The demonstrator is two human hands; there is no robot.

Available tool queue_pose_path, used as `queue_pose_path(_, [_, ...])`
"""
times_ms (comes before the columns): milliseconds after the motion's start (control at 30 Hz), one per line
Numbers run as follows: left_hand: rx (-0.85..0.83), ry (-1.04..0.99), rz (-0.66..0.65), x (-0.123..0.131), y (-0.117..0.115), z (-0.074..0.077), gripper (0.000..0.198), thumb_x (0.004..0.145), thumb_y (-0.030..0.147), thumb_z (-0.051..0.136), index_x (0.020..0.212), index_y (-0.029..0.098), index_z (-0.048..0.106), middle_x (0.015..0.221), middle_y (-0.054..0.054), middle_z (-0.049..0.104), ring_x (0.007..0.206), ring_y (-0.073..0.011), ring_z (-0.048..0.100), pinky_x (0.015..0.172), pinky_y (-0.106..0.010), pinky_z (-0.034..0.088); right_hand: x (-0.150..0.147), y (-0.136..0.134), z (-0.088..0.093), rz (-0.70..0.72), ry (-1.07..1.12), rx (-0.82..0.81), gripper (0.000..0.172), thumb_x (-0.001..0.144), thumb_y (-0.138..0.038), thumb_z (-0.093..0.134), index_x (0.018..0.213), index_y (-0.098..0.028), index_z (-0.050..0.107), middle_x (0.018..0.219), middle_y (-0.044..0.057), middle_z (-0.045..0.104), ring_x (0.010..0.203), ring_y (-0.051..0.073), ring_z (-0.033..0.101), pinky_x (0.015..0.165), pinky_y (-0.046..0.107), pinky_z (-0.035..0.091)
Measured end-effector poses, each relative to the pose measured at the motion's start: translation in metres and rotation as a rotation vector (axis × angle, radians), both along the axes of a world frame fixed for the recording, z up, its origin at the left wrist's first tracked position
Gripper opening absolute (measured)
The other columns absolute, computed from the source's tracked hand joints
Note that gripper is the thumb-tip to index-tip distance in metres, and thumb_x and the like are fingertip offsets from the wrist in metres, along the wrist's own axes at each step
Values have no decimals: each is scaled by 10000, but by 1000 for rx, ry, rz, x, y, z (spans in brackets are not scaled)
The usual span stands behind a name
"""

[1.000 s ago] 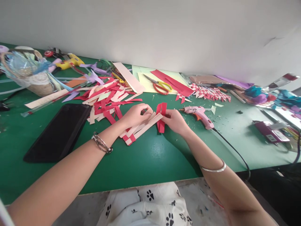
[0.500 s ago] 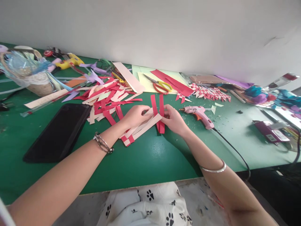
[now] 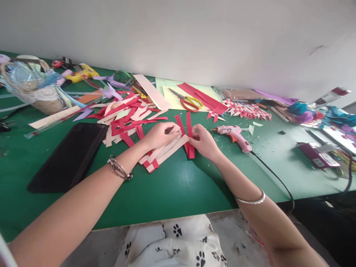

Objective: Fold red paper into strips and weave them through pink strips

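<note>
My left hand is closed, pinching the pale paper strips near their far ends. Those strips run down to a small red-and-pale woven corner lying on the table. Just right of these fingertips stands a folded red paper strip, its two legs spread upward in a V. My right hand is closed at the right leg of this red strip, thumb and fingers bent around it. The tip of one pale strip crosses in front of the red one. Exactly where the fingertips meet the paper is partly hidden.
A pile of red and pale strips lies behind my left hand. Nearby are a black tablet-like slab, scissors on yellow paper, finished woven pieces, and a pink glue gun with its cord trailing right.
The upper ends of the red strip have tilted left, and its left leg leans further out. My left fingertips have shifted slightly right toward it. Both hands stay close together.
</note>
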State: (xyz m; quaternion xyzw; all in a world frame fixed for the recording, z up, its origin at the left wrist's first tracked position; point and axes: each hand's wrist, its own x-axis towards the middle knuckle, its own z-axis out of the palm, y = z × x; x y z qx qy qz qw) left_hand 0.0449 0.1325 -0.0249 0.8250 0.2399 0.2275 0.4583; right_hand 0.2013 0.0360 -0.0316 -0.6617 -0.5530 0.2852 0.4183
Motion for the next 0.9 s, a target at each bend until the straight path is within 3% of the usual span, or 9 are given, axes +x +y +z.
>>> queue_pose_path(233, [72,10,29,0,2,1,245,775,342,490,608,182,405,737,15,504,637,-113,476,609,-243,390,-6,-3,6,192,54,3,215,755,-277,506,733,-221,300,590,-82,386,507,73,340,476,203,274])
queue_pose_path(400, [258,7,40,0,4,1,179,762,274,471,608,188,441,768,1,504,859,-177,481,798,-300,390,-8,-3,8,283,143,9,219,755,-270,528,743,-216,317,618,-78,406,531,69,372,483,194,289])
queue_pose_path(500, [278,33,61,0,4,1,147,755,289,480,643,193,486,793,-6,530,934,-203,463,842,-319,376,-9,-2,8,299,196,-20,229,745,-295,554,753,-211,342,636,-71,445,544,73,425,493,196,318])
queue_pose_path(633, [243,61,34,0,1,1,147,772,267,445,695,193,546,761,-2,566,823,-187,486,744,-291,391,-9,-2,5,278,133,-17,226,736,-293,575,770,-206,369,642,-67,489,547,80,450,503,202,334])
queue_pose_path(733, [272,142,96,1,-2,0,186,772,287,464,620,193,515,654,7,522,672,-173,479,641,-288,368,-7,-2,4,235,73,-29,224,732,-296,586,846,-200,418,642,-58,530,544,88,460,504,206,346])
queue_pose_path(900, [426,230,100,2,-2,-5,264,805,288,446,560,190,456,598,10,466,641,-175,456,696,-344,327,-6,-1,9,212,124,-78,161,762,-308,536,822,-159,546,730,7,613,649,120,535,594,238,407])
